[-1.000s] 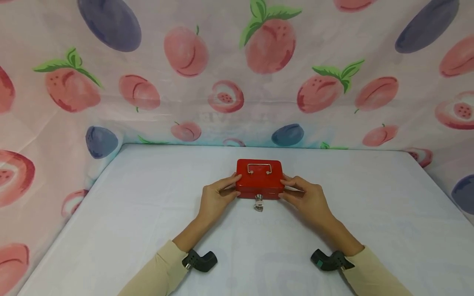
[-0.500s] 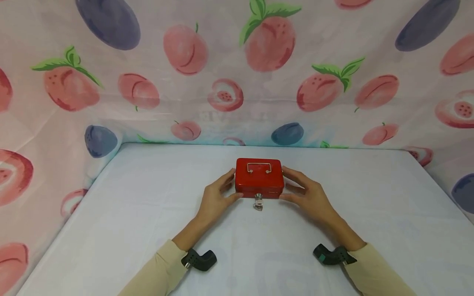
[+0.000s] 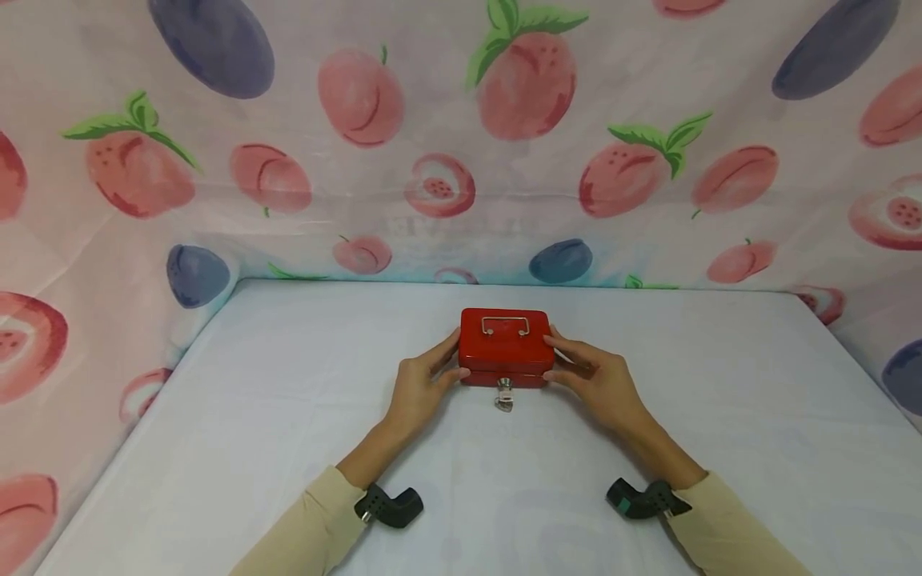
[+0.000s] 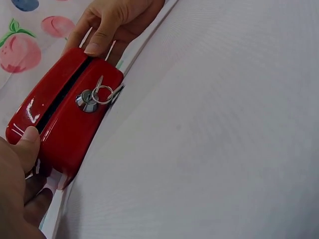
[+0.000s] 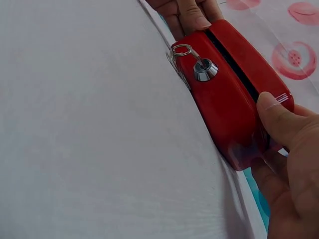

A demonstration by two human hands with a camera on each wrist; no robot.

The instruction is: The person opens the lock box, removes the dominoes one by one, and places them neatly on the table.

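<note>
A red metal cash box [image 3: 506, 342] sits on the table, its wire handle [image 3: 504, 320] folded on the lid. My left hand [image 3: 420, 392] grips its left end, thumb at the front corner and fingers along the side. At the opposite end, my right hand [image 3: 607, 388] grips in the same way. In the left wrist view, a dark gap [image 4: 65, 94] runs between lid and body, and the left thumb [image 4: 29, 143] lies at it. The right thumb [image 5: 274, 114] is at that gap too. A key on a ring [image 5: 182, 50] sticks in the silver front lock [image 5: 205, 70]. The box's inside is hidden.
A white cloth [image 3: 461, 480] covers the table. Behind it and at its sides hangs a fruit-print curtain [image 3: 432, 96]. Dark wrist mounts [image 3: 389, 508] are strapped at the sleeve cuffs.
Half a second ago my thumbs were lower at the front and the right fingers ran straighter along the side. The thumbs have shifted up to the seam, which shows more plainly now.
</note>
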